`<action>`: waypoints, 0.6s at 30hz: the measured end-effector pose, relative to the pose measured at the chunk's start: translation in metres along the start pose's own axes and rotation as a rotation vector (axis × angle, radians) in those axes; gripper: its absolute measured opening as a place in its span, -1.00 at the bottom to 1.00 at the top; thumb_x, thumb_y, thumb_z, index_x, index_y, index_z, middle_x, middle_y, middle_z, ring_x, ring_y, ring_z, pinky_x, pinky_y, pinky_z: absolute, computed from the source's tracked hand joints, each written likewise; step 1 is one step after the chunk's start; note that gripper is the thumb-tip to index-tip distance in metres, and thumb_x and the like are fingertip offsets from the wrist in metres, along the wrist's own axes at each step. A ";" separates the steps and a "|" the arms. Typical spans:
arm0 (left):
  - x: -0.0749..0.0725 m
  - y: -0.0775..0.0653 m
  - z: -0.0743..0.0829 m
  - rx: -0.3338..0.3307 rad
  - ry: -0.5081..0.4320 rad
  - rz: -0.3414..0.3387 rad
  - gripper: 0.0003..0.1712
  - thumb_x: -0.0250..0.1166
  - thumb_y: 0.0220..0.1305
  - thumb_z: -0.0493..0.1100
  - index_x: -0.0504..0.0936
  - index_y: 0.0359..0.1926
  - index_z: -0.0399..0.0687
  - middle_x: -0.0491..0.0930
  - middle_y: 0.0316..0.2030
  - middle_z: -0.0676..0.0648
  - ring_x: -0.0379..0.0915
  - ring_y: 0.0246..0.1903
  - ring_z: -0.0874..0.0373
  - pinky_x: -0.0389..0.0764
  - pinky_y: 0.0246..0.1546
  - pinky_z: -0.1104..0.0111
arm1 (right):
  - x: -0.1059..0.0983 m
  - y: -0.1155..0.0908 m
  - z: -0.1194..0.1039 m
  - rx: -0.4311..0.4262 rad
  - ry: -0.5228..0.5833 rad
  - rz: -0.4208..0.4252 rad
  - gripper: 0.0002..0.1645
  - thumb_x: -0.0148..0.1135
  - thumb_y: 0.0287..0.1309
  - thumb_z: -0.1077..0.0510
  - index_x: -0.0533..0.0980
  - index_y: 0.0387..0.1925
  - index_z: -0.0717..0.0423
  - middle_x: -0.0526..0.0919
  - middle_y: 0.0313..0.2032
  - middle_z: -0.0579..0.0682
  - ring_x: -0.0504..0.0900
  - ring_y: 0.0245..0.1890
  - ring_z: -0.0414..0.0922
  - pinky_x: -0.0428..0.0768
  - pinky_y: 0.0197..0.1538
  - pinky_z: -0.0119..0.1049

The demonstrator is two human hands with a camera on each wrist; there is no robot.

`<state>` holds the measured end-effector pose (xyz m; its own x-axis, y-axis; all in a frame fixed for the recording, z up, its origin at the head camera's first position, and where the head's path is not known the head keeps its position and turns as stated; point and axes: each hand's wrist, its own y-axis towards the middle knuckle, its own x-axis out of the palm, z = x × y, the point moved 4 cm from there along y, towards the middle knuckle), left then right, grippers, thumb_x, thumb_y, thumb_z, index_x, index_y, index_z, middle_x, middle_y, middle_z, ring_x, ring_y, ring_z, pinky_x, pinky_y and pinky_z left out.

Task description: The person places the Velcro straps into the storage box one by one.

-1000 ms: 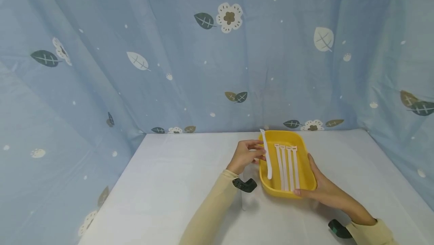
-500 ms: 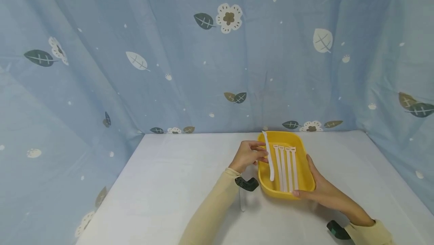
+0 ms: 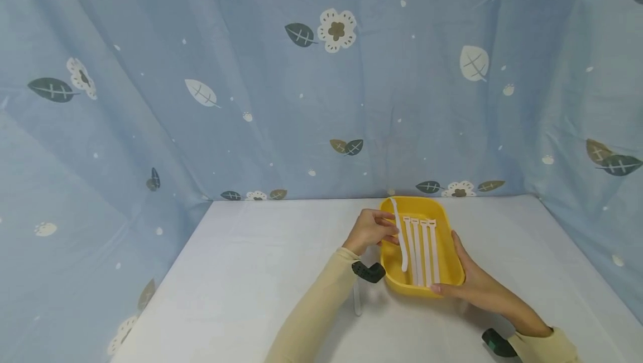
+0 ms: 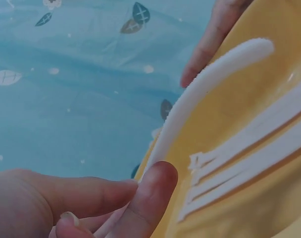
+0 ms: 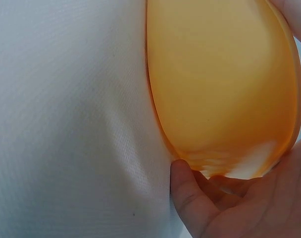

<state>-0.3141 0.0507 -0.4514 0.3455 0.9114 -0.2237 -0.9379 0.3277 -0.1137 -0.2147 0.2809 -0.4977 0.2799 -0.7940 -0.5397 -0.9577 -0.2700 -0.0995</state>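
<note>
A yellow tray [image 3: 419, 205] is tilted toward the camera, its right side and near corner gripped by my right hand [image 3: 479, 282]. The right wrist view shows the fingers wrapped around the tray's wall [image 5: 215, 74]. My left hand [image 3: 370, 230] pinches a white hook-and-loop cable tie [image 3: 404, 251] between thumb and fingers. This tie hangs over the tray's left part, and its fuzzy strap bends in an arc in the left wrist view. Beside it, several similar white ties [image 3: 426, 254] lie side by side in the tray, slotted heads at the far end.
Another white strip [image 3: 357, 300] lies on the white tabletop [image 3: 251, 273], partly behind the left forearm. A blue curtain [image 3: 281, 100] with leaf and flower prints hangs along the table's back and sides. Dark wrist cameras [image 3: 369, 272] sit at both sleeves.
The pinched tie has shifted slightly right, farther over the tray and closer to the row of ties. My right hand keeps its grip on the tray.
</note>
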 end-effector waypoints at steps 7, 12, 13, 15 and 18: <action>0.004 0.003 0.001 -0.012 0.026 0.004 -0.65 0.42 0.28 -0.31 0.70 0.09 -0.21 0.82 -0.26 -0.07 0.81 -0.43 0.09 0.44 -0.64 0.51 | 0.000 0.001 -0.002 -0.014 0.017 0.002 0.58 0.46 0.16 -0.01 -0.67 0.59 0.01 -0.43 0.59 0.48 -0.20 0.54 0.60 0.04 0.35 0.68; 0.006 0.006 0.000 -0.019 0.057 0.013 -0.64 0.43 0.26 -0.32 0.70 0.09 -0.22 0.80 -0.27 -0.06 0.81 -0.42 0.06 0.48 -0.62 0.51 | 0.000 0.000 -0.002 -0.016 0.025 0.006 0.60 0.48 0.15 0.00 -0.67 0.59 0.03 -0.42 0.59 0.49 -0.20 0.54 0.60 0.02 0.36 0.67; 0.007 0.006 0.000 -0.025 0.065 0.016 -0.63 0.44 0.26 -0.32 0.71 0.10 -0.21 0.80 -0.27 -0.06 0.82 -0.41 0.05 0.49 -0.61 0.51 | 0.000 0.000 -0.002 -0.017 0.026 0.005 0.60 0.48 0.15 0.01 -0.67 0.59 0.03 -0.42 0.59 0.49 -0.20 0.54 0.60 0.03 0.36 0.67; 0.009 0.007 0.001 -0.032 0.088 0.020 -0.61 0.44 0.25 -0.33 0.70 0.11 -0.21 0.80 -0.26 -0.06 0.82 -0.40 0.04 0.52 -0.59 0.50 | 0.000 0.000 -0.001 -0.025 0.027 0.005 0.59 0.48 0.15 0.01 -0.67 0.58 0.04 -0.42 0.59 0.49 -0.19 0.54 0.59 0.04 0.35 0.67; 0.012 0.007 0.004 -0.037 0.130 0.016 -0.59 0.43 0.25 -0.35 0.69 0.13 -0.24 0.79 -0.26 -0.07 0.81 -0.42 0.02 0.60 -0.56 0.49 | 0.000 0.000 -0.001 -0.033 0.028 0.006 0.59 0.47 0.16 0.02 -0.67 0.58 0.04 -0.42 0.58 0.50 -0.19 0.53 0.61 0.05 0.34 0.68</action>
<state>-0.3165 0.0653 -0.4508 0.3339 0.8754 -0.3495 -0.9424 0.3020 -0.1441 -0.2144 0.2804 -0.4964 0.2761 -0.8104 -0.5168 -0.9569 -0.2824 -0.0685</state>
